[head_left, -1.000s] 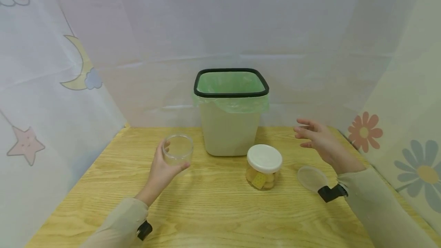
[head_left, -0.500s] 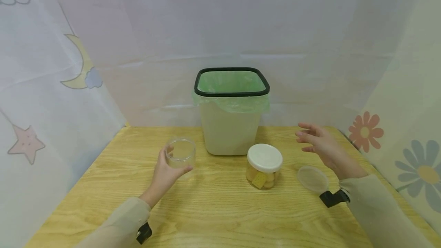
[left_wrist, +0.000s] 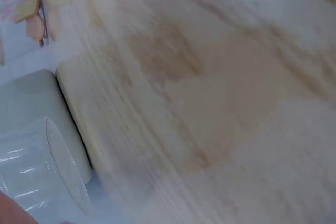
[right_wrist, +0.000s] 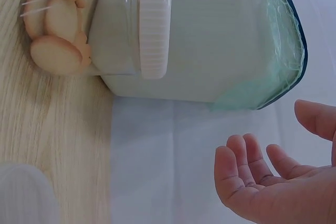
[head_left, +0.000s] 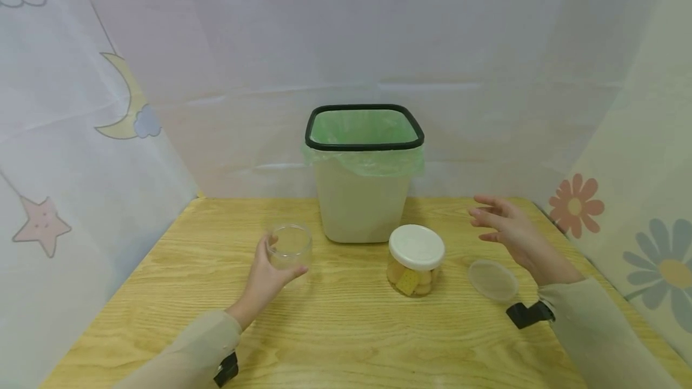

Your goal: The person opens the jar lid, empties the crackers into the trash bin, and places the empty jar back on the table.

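My left hand (head_left: 271, 272) grips a clear, empty plastic jar (head_left: 292, 246) on the left side, thumb in front and fingers behind. The jar's open mouth faces up, and no lid is on it. In the left wrist view the jar (left_wrist: 44, 169) fills the lower left, with only a bit of the hand showing. My right hand (head_left: 505, 227) hovers on the right, fingers loosely bent and holding nothing. A translucent round lid (head_left: 493, 281) lies on the table just below it. Left of that hand stands a second jar (head_left: 415, 260), white-lidded, with several biscuits (right_wrist: 56, 56) inside.
A pale bin (head_left: 363, 203) with a black rim and green liner bag stands at the back centre of the wood-grain table (head_left: 335, 329). Printed cloth walls (head_left: 259, 47) enclose the back and both sides.
My left hand has lowered the empty jar and shifted it slightly right. The right hand has drifted a little down and right, still holding nothing. The lidded jar has stayed put.
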Available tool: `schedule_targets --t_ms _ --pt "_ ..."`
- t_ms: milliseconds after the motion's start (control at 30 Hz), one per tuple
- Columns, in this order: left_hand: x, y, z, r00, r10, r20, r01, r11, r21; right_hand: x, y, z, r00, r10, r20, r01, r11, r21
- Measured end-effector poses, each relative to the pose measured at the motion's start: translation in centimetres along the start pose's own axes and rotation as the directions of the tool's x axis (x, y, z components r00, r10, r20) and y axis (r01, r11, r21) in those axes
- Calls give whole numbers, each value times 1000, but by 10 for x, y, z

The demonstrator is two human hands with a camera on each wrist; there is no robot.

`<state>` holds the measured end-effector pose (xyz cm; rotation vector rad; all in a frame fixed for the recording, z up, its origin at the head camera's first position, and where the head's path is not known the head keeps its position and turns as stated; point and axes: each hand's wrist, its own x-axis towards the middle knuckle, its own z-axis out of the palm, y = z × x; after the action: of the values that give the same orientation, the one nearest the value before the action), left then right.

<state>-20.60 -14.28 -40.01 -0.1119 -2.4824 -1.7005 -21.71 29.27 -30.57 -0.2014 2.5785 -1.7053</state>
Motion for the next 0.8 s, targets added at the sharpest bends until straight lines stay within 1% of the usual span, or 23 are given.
schedule_targets --t_ms 100,233,333,600,800 --pt "-1 -1 3 1000 -12 4 12 1000 -14 -2 2 -1 1000 0 4 0 1000 -4" --pt "-3 -2 6 998 -56 -4 56 998 -42 -3 5 -3 1000 5 7 -5 1000 -16" --pt "-5 -4 7 997 -75 -11 74 996 -59 -4 7 -3 1000 7 7 -7 1000 -21" --pt "-8 -9 7 996 -93 -6 93 995 -47 -4 16 0 1000 17 12 -17 1000 -15" --pt "-10 -11 7 996 -88 5 88 996 -34 -6 21 2 999 30 20 -30 999 -20"
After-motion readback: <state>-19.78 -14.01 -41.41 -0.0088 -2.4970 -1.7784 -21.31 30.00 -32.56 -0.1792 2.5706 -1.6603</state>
